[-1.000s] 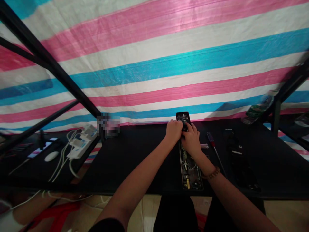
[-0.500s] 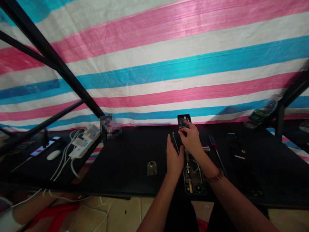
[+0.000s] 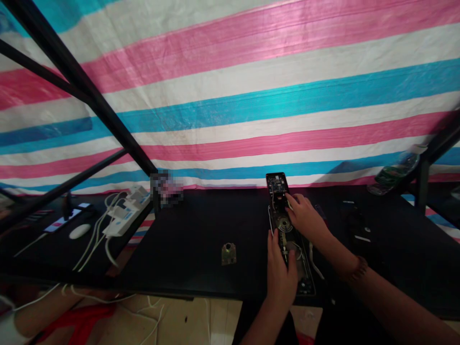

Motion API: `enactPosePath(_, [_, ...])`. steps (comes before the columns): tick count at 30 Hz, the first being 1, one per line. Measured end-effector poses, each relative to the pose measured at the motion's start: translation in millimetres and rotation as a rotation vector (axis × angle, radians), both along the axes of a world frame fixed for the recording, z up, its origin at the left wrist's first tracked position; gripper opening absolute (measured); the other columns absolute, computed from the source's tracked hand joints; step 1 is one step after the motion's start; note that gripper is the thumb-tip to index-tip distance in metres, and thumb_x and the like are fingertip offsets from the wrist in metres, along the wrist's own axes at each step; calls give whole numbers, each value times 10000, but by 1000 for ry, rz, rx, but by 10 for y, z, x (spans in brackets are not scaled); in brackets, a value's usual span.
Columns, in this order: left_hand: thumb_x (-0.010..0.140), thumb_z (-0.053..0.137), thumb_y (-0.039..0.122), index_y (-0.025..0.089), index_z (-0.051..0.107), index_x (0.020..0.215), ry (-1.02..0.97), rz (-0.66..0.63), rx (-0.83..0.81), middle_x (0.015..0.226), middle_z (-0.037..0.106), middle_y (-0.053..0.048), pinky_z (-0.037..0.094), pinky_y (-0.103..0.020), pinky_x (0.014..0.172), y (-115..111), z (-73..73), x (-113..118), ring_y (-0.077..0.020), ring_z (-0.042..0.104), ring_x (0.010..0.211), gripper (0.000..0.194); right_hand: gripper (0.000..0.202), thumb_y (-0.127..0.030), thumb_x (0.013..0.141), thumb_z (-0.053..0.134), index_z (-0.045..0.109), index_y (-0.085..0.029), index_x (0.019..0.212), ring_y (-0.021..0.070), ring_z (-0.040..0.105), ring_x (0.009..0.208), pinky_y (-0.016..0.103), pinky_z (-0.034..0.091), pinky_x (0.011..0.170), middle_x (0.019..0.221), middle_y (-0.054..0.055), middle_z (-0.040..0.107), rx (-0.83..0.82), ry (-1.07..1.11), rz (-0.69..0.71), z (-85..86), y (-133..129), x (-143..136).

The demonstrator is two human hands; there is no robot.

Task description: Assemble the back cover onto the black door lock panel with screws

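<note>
A long, narrow black electronic housing (image 3: pixel 284 224) lies open on the black table, its length running away from me. A circuit board (image 3: pixel 276 184) fills its far end, with a round coiled part and thin wires nearer to me. My left hand (image 3: pixel 281 270) grips the near half, fingers along the left edge and thumb over the inside. At the right edge, below the board, my right hand (image 3: pixel 307 218) has its fingertips pinched together; what is between them is too small to make out. Past the left edge loops a white wire (image 3: pixel 270 220).
A small metal plate with a round hole (image 3: pixel 229 254) lies left of the housing. Behind my right hand is a partly hidden screwdriver (image 3: pixel 319 213). A plastic bottle (image 3: pixel 397 170) leans at the back right. A power strip (image 3: pixel 125 211) with cables stands left, near a black frame post.
My left hand has moved right and closed on the housing. My right hand has drawn back from the board to the right edge. The housing's middle now shows.
</note>
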State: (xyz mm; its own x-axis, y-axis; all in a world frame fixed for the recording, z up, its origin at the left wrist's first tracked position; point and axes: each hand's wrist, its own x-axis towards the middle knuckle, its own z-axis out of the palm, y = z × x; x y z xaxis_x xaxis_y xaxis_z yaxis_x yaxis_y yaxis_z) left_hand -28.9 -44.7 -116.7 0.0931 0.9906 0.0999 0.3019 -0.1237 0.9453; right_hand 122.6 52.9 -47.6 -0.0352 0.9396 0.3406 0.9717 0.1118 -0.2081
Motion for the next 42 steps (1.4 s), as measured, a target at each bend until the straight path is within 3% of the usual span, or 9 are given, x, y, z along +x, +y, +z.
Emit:
enactPosePath(3, [1003,466,342,189,342,1566,-12,4,5,1655,340,-149,258,-448,1272,-9,-4,2,-251,299,1546,596,377,-164,985,437,567,-158,1339,246,682,868,319,498,749,1018,124,672,-95,-18,-37,141,9,-26])
enactPosePath(6, [1008,451,349,179,338,1568,-10,-3,-11,1639,374,-144,269,-428,1268,-10,11,1,-239,328,1533,596,312,-182,998,430,591,-165,1265,252,720,800,306,478,653,995,125,702,-184,-118,-93,300,112,-87])
enactPosePath(10, [1004,452,355,168,337,1570,-6,-10,-14,1632,387,-141,276,-414,1263,-3,26,-4,-229,347,1523,607,267,-205,1025,407,640,-149,1143,280,753,827,321,498,682,945,163,741,-269,-200,-99,415,272,-109])
enactPosePath(16, [984,490,319,187,356,1561,-16,-4,0,1621,410,-133,281,-419,1263,8,43,-7,-233,370,1512,608,236,-193,998,460,686,-149,1049,295,747,923,344,517,749,1000,183,741,-238,-228,-84,533,440,-48])
enactPosePath(26, [950,536,295,173,338,1565,8,31,-3,1612,412,-152,310,-413,1244,26,25,10,-247,390,1497,658,244,-128,979,442,626,-117,1140,276,695,929,317,453,723,1085,184,696,-112,-245,-8,419,445,-82])
enactPosePath(30, [950,547,304,184,348,1562,9,31,-3,1599,429,-149,331,-410,1231,25,51,8,-249,403,1489,655,295,-199,1032,341,608,-123,1134,271,668,929,319,417,697,1084,176,693,108,-84,-113,484,381,-27])
enactPosePath(33, [971,528,324,193,360,1555,6,38,14,1599,430,-147,333,-411,1231,19,52,-2,-247,399,1492,622,281,-285,1028,399,630,-140,1099,242,658,816,311,399,667,946,132,719,231,162,-199,538,366,136])
enactPosePath(37, [989,508,329,191,365,1546,6,28,28,1585,447,-152,340,-432,1227,21,25,-11,-248,419,1478,591,199,-297,930,556,672,-137,953,166,563,552,281,384,575,648,36,647,0,458,-231,520,366,485])
enactPosePath(42, [983,529,336,190,394,1527,3,53,67,1562,480,-152,367,-467,1212,50,-9,-10,-271,461,1449,579,275,-292,937,498,687,-120,1039,128,529,490,260,431,542,670,25,661,-113,532,-235,475,423,831])
